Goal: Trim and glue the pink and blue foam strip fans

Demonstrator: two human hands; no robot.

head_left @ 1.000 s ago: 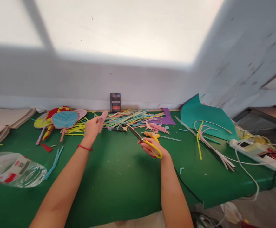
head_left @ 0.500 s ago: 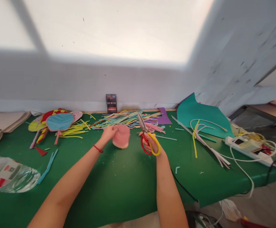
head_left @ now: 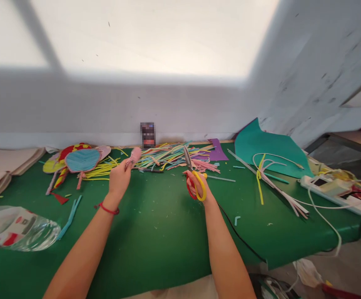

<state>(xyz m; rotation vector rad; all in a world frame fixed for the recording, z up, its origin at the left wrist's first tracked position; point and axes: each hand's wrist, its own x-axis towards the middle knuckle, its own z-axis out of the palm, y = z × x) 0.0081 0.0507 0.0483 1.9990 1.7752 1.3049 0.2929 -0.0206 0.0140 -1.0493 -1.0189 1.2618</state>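
My left hand [head_left: 119,181] is closed on a flat, rounded pink piece [head_left: 135,156], raised and turned nearly edge-on at the front of the pile of coloured strips [head_left: 171,154]. Its material is hard to make out. In my right hand [head_left: 207,193] are scissors [head_left: 202,186] with one red and one yellow handle loop, blades pointing away from me and seemingly together. A dark, thin stick [head_left: 151,170] lies on the green tabletop [head_left: 155,241] between the hands.
Finished-looking lollipop-shaped crafts [head_left: 81,160] lie at the left, behind a clear plastic bottle [head_left: 21,228] on its side. A phone-like dark object [head_left: 148,136] leans on the wall. Rightward are a teal sheet [head_left: 270,149], bundled strips [head_left: 280,193] and a white power strip [head_left: 330,195] with cables.
My left hand has moved left and turned the pink piece from face-on to nearly edge-on. The scissors have stayed close to where they were. The view has shifted slightly.
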